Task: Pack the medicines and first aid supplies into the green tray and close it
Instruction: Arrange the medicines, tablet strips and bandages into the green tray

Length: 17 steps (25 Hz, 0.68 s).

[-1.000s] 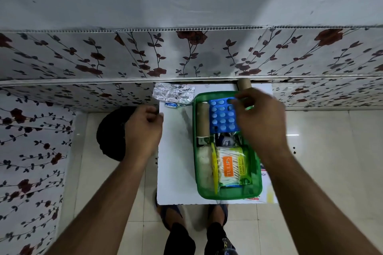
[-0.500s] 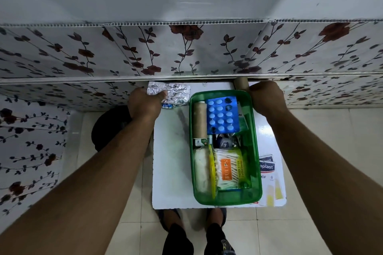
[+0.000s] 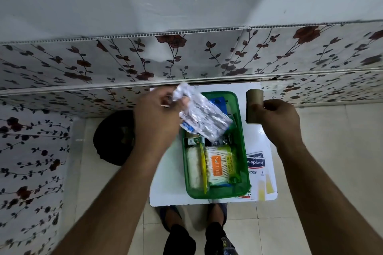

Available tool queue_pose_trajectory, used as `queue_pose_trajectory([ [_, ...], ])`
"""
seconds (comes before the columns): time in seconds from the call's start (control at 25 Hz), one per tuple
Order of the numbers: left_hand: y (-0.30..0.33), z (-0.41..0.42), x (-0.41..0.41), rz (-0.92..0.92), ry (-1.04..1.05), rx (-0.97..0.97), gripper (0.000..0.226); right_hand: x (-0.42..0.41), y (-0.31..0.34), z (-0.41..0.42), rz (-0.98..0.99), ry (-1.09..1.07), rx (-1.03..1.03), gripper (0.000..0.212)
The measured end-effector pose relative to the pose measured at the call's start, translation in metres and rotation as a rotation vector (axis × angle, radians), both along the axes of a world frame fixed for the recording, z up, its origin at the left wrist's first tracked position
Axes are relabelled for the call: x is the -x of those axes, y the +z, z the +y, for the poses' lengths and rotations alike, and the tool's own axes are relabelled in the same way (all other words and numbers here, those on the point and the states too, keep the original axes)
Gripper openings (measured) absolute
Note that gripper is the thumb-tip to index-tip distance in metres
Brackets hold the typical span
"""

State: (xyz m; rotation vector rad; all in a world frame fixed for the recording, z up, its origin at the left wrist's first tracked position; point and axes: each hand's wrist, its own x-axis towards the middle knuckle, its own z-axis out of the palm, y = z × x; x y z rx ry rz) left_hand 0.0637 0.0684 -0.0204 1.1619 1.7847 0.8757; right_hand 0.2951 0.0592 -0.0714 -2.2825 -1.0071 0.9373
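The green tray (image 3: 242, 130) sits on a small white table (image 3: 167, 182). My left hand (image 3: 155, 118) holds silver foil pill strips (image 3: 204, 118) over the tray's far half, hiding the blue blister pack except for a corner (image 3: 217, 102). My right hand (image 3: 277, 118) grips a tan bandage roll (image 3: 253, 105) just right of the tray. Inside the tray lie a pack of cotton swabs (image 3: 220, 165), a white gauze roll (image 3: 192, 168) and a tan roll's end (image 3: 192, 139). A plaster box (image 3: 257, 163) lies to the right, partly under the tray.
A floral-patterned wall panel (image 3: 186, 58) runs right behind the table, with another floral panel (image 3: 31, 151) on the left. A black round object (image 3: 112, 138) sits on the tiled floor left of the table. My feet (image 3: 192, 217) show below the table's near edge.
My left hand has lifted the foil strips off the table's far left corner and brought them over the tray. My right hand has picked up the tan roll beside the tray.
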Motion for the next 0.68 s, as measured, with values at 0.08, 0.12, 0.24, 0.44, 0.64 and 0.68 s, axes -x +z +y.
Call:
queue_pose_trajectory([
  [0.08,-0.014,0.004,-0.029,0.096,-0.184,0.066,0.018,-0.006,-0.002,-0.008,0.016,-0.022,0.002,0.031],
  [0.12,-0.021,0.006,-0.041,0.161,-0.241,0.085,0.026,-0.01,-0.002,-0.011,0.018,-0.027,0.001,0.031],
  [0.24,-0.037,0.009,-0.057,0.377,-0.351,0.053,0.042,-0.021,-0.002,-0.018,0.016,-0.017,-0.001,0.031],
  [0.44,-0.047,-0.011,-0.058,0.444,-0.568,0.026,0.067,-0.028,0.002,-0.025,0.059,-0.034,-0.011,0.02],
  [0.64,-0.06,-0.018,-0.066,0.658,-0.71,-0.027,0.077,-0.022,0.001,-0.025,0.058,-0.013,-0.005,0.031],
  [0.68,-0.06,-0.018,-0.067,0.662,-0.716,-0.033,0.078,-0.02,0.003,-0.024,0.054,-0.006,-0.01,0.033],
])
